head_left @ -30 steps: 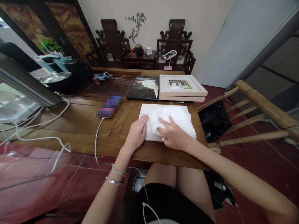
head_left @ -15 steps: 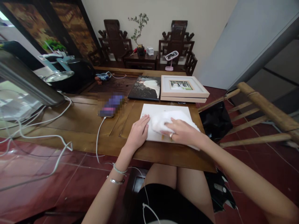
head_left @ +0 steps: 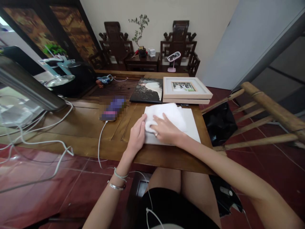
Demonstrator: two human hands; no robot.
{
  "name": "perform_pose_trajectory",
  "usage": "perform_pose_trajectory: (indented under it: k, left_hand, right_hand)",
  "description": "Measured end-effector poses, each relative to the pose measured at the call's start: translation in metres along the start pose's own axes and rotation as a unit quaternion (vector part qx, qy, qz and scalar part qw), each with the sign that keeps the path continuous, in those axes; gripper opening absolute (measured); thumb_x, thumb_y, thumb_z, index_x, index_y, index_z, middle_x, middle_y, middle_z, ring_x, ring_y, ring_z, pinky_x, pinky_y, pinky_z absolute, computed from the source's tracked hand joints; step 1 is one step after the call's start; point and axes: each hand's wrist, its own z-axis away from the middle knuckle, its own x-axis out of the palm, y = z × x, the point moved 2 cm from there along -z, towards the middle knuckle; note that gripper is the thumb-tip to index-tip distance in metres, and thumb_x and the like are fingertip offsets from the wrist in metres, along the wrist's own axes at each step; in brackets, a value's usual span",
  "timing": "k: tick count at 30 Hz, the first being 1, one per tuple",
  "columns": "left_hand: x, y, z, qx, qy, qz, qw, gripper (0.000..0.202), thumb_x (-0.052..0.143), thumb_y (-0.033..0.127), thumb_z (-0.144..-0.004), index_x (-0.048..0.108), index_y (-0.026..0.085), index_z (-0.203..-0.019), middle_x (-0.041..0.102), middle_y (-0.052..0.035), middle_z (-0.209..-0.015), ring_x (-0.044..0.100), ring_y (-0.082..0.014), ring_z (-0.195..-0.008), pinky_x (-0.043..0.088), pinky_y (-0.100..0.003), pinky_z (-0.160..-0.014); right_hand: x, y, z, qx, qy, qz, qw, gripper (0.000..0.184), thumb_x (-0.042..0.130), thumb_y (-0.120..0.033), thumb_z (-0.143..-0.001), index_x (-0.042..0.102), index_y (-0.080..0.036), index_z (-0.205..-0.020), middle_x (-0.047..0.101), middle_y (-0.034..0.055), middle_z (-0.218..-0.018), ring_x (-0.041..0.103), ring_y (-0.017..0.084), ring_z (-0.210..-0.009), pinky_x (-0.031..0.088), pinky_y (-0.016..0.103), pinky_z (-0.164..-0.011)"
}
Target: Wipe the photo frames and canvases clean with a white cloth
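A white flat panel (head_left: pixel 190 127) lies on the wooden table (head_left: pixel 81 127) right in front of me. A white cloth (head_left: pixel 169 114) is bunched over its left half. My right hand (head_left: pixel 165 132) presses down on the cloth with fingers spread flat. My left hand (head_left: pixel 137 135) rests flat on the table at the panel's left edge, fingertips touching the cloth. Both wrists come in from below; the left one wears two bracelets.
Behind the panel lie a dark picture (head_left: pixel 149 90) and a stack of light-framed pictures (head_left: pixel 186 89). A blurred phone (head_left: pixel 113 108) with a white cable sits to the left. Loose cables (head_left: pixel 35 133) trail at far left. A bamboo ladder (head_left: pixel 267 111) leans at right.
My right hand slid the cloth from the panel's right side across to its left half. My left hand stayed at the panel's left edge.
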Motion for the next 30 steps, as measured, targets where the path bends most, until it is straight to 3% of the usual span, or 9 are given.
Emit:
perform_pose_trajectory:
  k: [3, 6, 8, 11, 15, 19, 22, 25, 30]
  left_hand:
    - [-0.004, 0.005, 0.001, -0.025, 0.029, 0.021, 0.999, 0.048, 0.027, 0.038, -0.100, 0.054, 0.013, -0.130, 0.056, -0.0121, -0.135, 0.050, -0.0203, -0.127, 0.036, -0.038, -0.110]
    - [-0.001, 0.008, 0.002, 0.009, -0.012, -0.005, 1.000, 0.047, 0.025, 0.035, -0.100, 0.057, 0.012, -0.126, 0.057, -0.0125, -0.134, 0.051, -0.0202, -0.127, 0.037, -0.040, -0.110]
    - [0.002, 0.007, 0.002, 0.041, -0.048, -0.037, 0.997, 0.044, 0.026, 0.032, -0.100, 0.057, 0.013, -0.126, 0.055, -0.0120, -0.136, 0.048, -0.0202, -0.129, 0.036, -0.042, -0.111]
    - [0.008, 0.001, 0.003, 0.071, -0.083, -0.093, 0.990, 0.040, 0.034, 0.028, -0.097, 0.054, 0.013, -0.129, 0.051, -0.0136, -0.139, 0.046, -0.0228, -0.131, 0.036, -0.045, -0.111]
    - [0.011, -0.006, 0.004, 0.085, -0.104, -0.142, 0.981, 0.038, 0.043, 0.023, -0.093, 0.054, 0.014, -0.129, 0.054, -0.0137, -0.137, 0.046, -0.0266, -0.131, 0.037, -0.048, -0.110]
    - [0.010, -0.007, 0.004, 0.087, -0.105, -0.150, 0.979, 0.037, 0.044, 0.020, -0.092, 0.056, 0.015, -0.127, 0.054, -0.0127, -0.137, 0.046, -0.0272, -0.131, 0.038, -0.049, -0.109]
    - [0.010, -0.007, 0.004, 0.093, -0.105, -0.147, 0.979, 0.037, 0.043, 0.020, -0.092, 0.056, 0.013, -0.126, 0.054, -0.0140, -0.136, 0.046, -0.0271, -0.131, 0.039, -0.049, -0.108]
    - [0.009, -0.007, 0.003, 0.101, -0.101, -0.140, 0.980, 0.037, 0.043, 0.020, -0.092, 0.057, 0.013, -0.125, 0.055, -0.0148, -0.135, 0.047, -0.0269, -0.130, 0.040, -0.049, -0.108]
    - [0.009, -0.007, 0.002, 0.105, -0.099, -0.131, 0.981, 0.036, 0.044, 0.020, -0.092, 0.058, 0.012, -0.124, 0.056, -0.0154, -0.134, 0.048, -0.0265, -0.129, 0.039, -0.049, -0.108]
  right_hand:
    - [-0.009, -0.015, 0.026, -0.115, -0.013, -0.054, 0.992, 0.023, 0.051, -0.013, -0.078, 0.065, -0.014, -0.097, 0.061, 0.0170, -0.119, 0.048, 0.028, -0.123, 0.023, 0.052, -0.108]
    - [-0.026, -0.020, 0.052, -0.168, -0.050, -0.115, 0.978, 0.018, 0.053, -0.011, -0.074, 0.065, -0.019, -0.084, 0.067, 0.0073, -0.104, 0.061, 0.023, -0.097, 0.032, 0.045, -0.104]
    - [-0.037, -0.015, 0.062, -0.147, -0.079, -0.131, 0.977, 0.018, 0.052, -0.009, -0.073, 0.063, -0.020, -0.081, 0.068, 0.0038, -0.088, 0.061, 0.021, -0.084, 0.039, 0.041, -0.096]
    - [-0.047, 0.006, 0.065, -0.066, -0.106, -0.123, 0.984, 0.013, 0.050, -0.015, -0.080, 0.062, -0.019, -0.081, 0.066, 0.0066, -0.080, 0.060, 0.022, -0.076, 0.044, 0.034, -0.076]
    - [-0.046, 0.045, 0.044, 0.034, -0.070, -0.115, 0.990, 0.032, 0.041, -0.041, -0.093, 0.062, -0.018, -0.088, 0.066, 0.0105, -0.086, 0.059, 0.024, -0.079, 0.040, 0.032, -0.071]
    - [-0.038, 0.074, 0.000, 0.117, -0.013, -0.130, 0.984, 0.038, 0.038, -0.045, -0.094, 0.062, -0.015, -0.093, 0.066, 0.0150, -0.103, 0.057, 0.028, -0.094, 0.039, 0.033, -0.080]
    - [-0.036, 0.074, -0.036, 0.130, -0.002, -0.134, 0.983, 0.035, 0.039, -0.040, -0.095, 0.061, -0.013, -0.092, 0.066, 0.0154, -0.103, 0.057, 0.027, -0.094, 0.039, 0.034, -0.081]
    - [-0.035, 0.061, -0.061, 0.100, -0.005, -0.143, 0.985, 0.031, 0.042, -0.038, -0.094, 0.061, -0.014, -0.091, 0.067, 0.0123, -0.098, 0.058, 0.024, -0.089, 0.039, 0.031, -0.080]
    - [-0.033, 0.064, -0.057, 0.088, -0.002, -0.145, 0.985, 0.032, 0.044, -0.041, -0.093, 0.061, -0.014, -0.090, 0.067, 0.0128, -0.102, 0.057, 0.025, -0.093, 0.039, 0.033, -0.083]
